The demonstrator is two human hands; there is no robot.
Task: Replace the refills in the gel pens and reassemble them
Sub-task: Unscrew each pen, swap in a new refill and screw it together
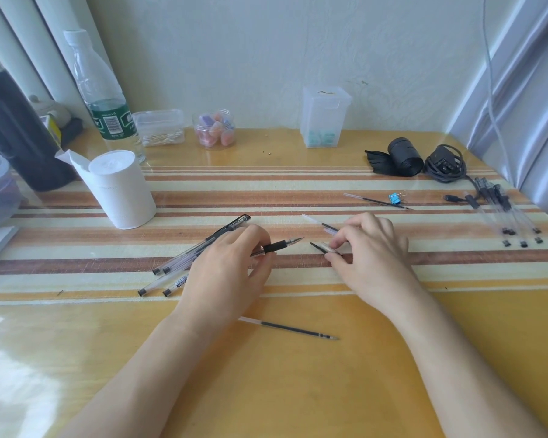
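PENS ON THE BENCH: At centre frame, your left hand (231,267) curls round a pen (277,246), gripping its barrel with the black sleeve and tip pointing right. Your right hand (372,254) pinches what looks like a clear cap (322,248) between thumb and fingertips. Tip and cap are near each other but apart. Two refills (317,221) lie just above the right hand's fingers, partly hidden by them. A pile of pens (222,233) fans out under and left of your left hand. A loose refill (293,328) lies below both hands, between your forearms, on the table (266,390). Toward the upper right, another refill (377,201) lies touching a blue clip (394,198). A bundle of pens (506,213) lies at the right edge. A white roll (121,188) and a bottle (102,96) stand at upper left.
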